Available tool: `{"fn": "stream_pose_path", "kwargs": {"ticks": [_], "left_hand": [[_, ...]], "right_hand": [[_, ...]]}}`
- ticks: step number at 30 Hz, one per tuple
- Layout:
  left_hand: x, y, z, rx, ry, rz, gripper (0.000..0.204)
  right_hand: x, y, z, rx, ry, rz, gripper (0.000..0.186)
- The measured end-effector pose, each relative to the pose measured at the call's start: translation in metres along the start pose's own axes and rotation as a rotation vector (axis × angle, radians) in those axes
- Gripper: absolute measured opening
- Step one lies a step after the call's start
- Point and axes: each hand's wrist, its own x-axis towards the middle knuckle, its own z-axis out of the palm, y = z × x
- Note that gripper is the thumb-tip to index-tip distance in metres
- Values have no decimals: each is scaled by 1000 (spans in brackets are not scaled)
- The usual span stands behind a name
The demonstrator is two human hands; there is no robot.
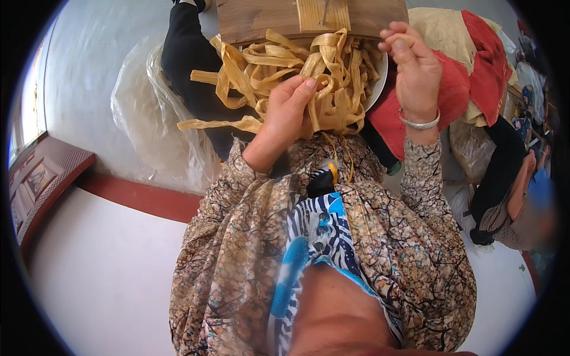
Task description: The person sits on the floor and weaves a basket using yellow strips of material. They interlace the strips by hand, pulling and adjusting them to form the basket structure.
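My left hand [288, 107] is closed, its thumb and forefinger pinched on a tan, ribbon-like strip [323, 89] at the near side of a heap. The heap of similar flat, curled, yellow-brown strips [273, 58] fills a white basin [381, 89], whose rim shows only on the right; a few strips hang out to the left. Raised to the right of the basin, my right hand [415, 74] has its fingers curled in with the thumb against them. Whatever is between those fingertips, if anything, is too small to tell. A bracelet circles that wrist.
A wooden board [255, 18] with a paler wood piece [323, 15] lies across the basin's far side. Clear plastic sheeting [154, 118] hangs at left. Red cloth [442, 89] and beige cloth [436, 29] lie at right. Another person's arm [521, 184] shows at far right.
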Motion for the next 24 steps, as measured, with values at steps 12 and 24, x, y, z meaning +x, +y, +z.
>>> {"fn": "stream_pose_path", "kwargs": {"ticks": [12, 24], "left_hand": [[41, 18, 41, 1056, 273, 1134, 17], [48, 32, 19, 344, -142, 475, 36]], "right_hand": [[-59, 34, 75, 387, 189, 437, 26], [-46, -23, 61, 561, -259, 414, 21]]}}
